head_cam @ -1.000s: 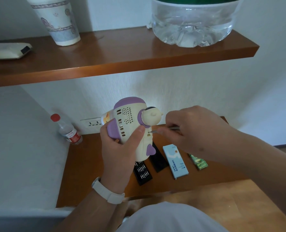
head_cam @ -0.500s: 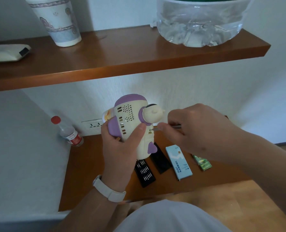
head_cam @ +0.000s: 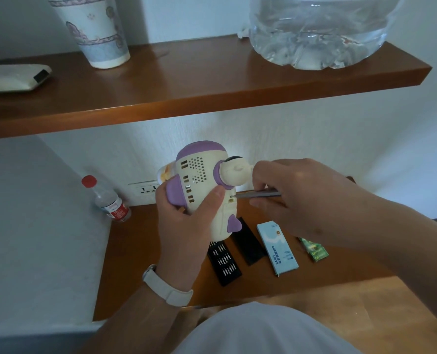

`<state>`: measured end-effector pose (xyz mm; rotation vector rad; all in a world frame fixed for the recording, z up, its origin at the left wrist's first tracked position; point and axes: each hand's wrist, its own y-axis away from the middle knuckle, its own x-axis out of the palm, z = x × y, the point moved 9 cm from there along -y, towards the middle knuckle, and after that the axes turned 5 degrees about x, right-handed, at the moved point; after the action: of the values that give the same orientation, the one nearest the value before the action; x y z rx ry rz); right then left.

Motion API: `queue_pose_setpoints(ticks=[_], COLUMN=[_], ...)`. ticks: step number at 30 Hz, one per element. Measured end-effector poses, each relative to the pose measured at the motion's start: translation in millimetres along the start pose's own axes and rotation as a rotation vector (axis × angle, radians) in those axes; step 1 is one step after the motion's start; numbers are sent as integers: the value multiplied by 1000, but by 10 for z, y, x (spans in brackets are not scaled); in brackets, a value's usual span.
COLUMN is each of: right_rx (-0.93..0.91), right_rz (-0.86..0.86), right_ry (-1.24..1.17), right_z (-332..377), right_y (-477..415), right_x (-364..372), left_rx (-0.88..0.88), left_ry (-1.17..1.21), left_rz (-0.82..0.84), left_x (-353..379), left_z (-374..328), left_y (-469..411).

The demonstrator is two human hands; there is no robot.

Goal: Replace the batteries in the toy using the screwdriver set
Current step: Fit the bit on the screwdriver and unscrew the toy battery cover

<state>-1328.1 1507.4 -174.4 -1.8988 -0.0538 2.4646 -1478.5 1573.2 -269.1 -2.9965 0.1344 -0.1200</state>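
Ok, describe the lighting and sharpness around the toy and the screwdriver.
Head view: dim and even overall, no hard shadows; a pale bright patch on the wall behind the toy; toy and screwdriver reasonably sharp, though the tip's seat is too small to judge; soft sheen on the upper shelf.

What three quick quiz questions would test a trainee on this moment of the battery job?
1. True or false: the left hand grips the cream-and-purple plastic toy clear of the brown wooden lower shelf.
2. What does the right hand pinch? A) the slim grey metal screwdriver B) the light blue cardboard box C) the green battery pack
3. Fill in: the patterned paper cup stands on the ____ wooden shelf.

Key: 1 true; 2 A; 3 upper.
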Motion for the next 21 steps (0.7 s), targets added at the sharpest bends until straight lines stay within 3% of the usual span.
queue_pose_setpoints(ticks=[11, 21], right_rx=[8, -24], right_rz=[-24, -44], right_ry=[65, -52], right_z=[-85, 22], right_y=[-38, 23], right_x=[19, -82], left_rx=[14, 36], left_ry=[0, 11], left_rz=[-10, -18], left_x=[-10, -12], left_z=[-37, -111], left_y=[7, 10])
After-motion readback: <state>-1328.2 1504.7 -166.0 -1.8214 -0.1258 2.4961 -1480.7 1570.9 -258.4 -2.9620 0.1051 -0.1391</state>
